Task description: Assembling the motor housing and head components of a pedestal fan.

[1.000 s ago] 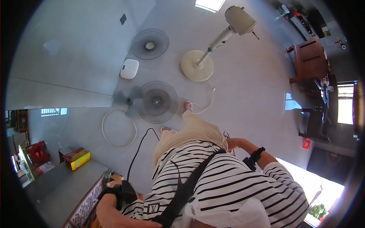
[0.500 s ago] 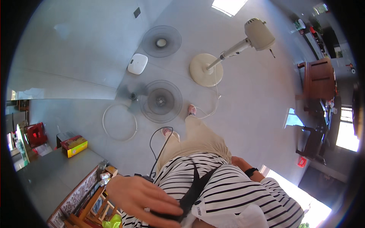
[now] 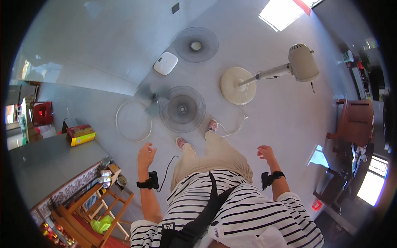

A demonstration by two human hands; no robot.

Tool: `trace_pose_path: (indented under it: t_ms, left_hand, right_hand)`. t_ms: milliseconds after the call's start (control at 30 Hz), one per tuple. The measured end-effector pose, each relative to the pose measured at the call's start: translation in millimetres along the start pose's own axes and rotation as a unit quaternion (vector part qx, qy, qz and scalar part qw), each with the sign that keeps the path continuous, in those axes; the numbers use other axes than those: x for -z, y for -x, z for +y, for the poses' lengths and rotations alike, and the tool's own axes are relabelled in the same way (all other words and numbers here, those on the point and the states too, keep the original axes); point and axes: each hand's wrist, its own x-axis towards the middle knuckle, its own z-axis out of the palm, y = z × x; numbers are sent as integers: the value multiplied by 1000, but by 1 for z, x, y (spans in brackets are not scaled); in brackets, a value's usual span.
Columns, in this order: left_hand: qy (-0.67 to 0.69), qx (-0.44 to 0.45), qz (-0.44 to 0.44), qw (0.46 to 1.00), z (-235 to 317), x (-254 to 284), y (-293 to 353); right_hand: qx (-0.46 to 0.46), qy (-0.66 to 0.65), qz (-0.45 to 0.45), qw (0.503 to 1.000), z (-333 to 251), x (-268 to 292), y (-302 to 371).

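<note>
Fan parts are spread over the floor, and nothing is gripped just now. The left hand is held out with its fingers loosely bent and apart, empty, and nearest to the thin white ring. The right hand is half curled, empty too, and nearest to the white cord. Black gadgets are strapped at the wrists, probably so the fingers are left free.

The fan stand is stood upright on its wide round base, which likely stops it tipping, and no blade is fitted to the motor head. The near grille and far grille are laid flat, presumably so they can't roll. The see-through blade is set between ring and near grille; whether they touch can't be told. A flat white box is placed by the wall.
</note>
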Motion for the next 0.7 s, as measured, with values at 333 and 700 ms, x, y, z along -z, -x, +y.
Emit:
trace_pose_path:
  t_ms: [333,700]
  left_hand:
    - [397,433,-111,802,-81,-138,116]
    - [419,413,-149,795,-14,-158,72]
  right_hand:
    - [47,154,-93,983,-37,-9,-42]
    - [-68,332,-165,926,-50,-40,-182]
